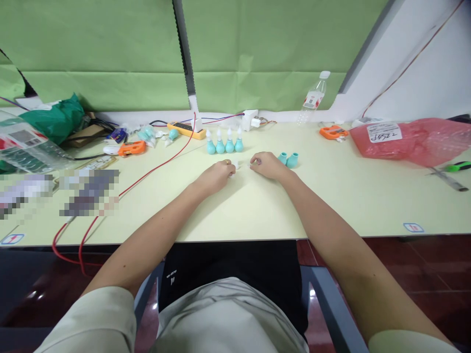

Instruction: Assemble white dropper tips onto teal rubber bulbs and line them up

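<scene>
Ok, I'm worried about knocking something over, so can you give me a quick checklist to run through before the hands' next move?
1. Four white-tipped teal bulbs upright in a row: ok.
2. Two untipped teal pieces well clear of the right hand: not ok; they stand close beside it, one partly hidden.
3. Left hand has a firm hold: cannot tell; a small white piece shows by its fingertips, but the grip is hidden.
4. Right hand's fingertips free: cannot tell; anything between them is too small to make out.
5. Red cable away from both hands: ok; it runs left of them.
</scene>
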A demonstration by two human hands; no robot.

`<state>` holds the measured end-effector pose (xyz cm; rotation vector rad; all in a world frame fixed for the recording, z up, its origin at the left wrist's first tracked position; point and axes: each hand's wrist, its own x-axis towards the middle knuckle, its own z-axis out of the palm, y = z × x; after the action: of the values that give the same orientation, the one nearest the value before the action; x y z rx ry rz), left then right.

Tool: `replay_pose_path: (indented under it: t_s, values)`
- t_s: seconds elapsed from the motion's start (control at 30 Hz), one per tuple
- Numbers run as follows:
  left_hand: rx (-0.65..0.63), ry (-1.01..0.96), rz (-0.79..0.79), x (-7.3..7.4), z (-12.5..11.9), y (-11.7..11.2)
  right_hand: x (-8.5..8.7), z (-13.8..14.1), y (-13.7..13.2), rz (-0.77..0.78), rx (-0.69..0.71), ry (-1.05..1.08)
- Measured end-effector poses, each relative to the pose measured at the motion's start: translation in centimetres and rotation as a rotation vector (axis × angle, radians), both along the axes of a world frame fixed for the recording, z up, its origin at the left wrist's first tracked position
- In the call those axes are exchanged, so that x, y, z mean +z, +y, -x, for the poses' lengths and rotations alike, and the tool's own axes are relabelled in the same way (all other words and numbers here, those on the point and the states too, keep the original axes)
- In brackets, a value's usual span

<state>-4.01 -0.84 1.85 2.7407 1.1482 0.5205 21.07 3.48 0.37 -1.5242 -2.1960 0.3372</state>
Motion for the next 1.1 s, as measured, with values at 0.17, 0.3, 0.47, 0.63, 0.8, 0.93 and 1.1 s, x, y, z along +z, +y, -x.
replay_pose_path:
  t_s: [0.17, 0.3, 0.47, 0.63, 0.8, 0.93, 1.1]
  values:
    - [0.005, 0.013, 0.007, 0.1, -0.1, -0.1, 0.2, 0.0, -0.1, 0.006, -0.003, 0.004]
    - [0.072, -0.017, 0.032, 0.4, -0.1, -0.1, 0.5, -0.1, -0.4, 0.02, -0.011, 0.028]
    - [0.243, -0.164, 0.141, 0.2, 0.2, 0.4, 0.6, -0.2, -0.8, 0.012, -0.047, 0.089]
    - [0.262, -0.311, 0.139, -1.0, 0.2, 1.5, 0.4, -0.2, -0.9, 0.007, -0.074, 0.119]
    - [0.235, -0.404, 0.148, -2.2, -0.4, 2.5, 0.3, -0.2, -0.9, -0.001, -0.061, 0.115]
    - [0.24, -0.441, 0.138, -2.7, -0.6, 3.0, 0.4, -0.1, -1.0, 0.013, -0.067, 0.121]
    - [0.233, -0.462, 0.136, -2.9, -0.4, 3.4, 0.5, 0.0, -1.2, 0.038, -0.073, 0.124]
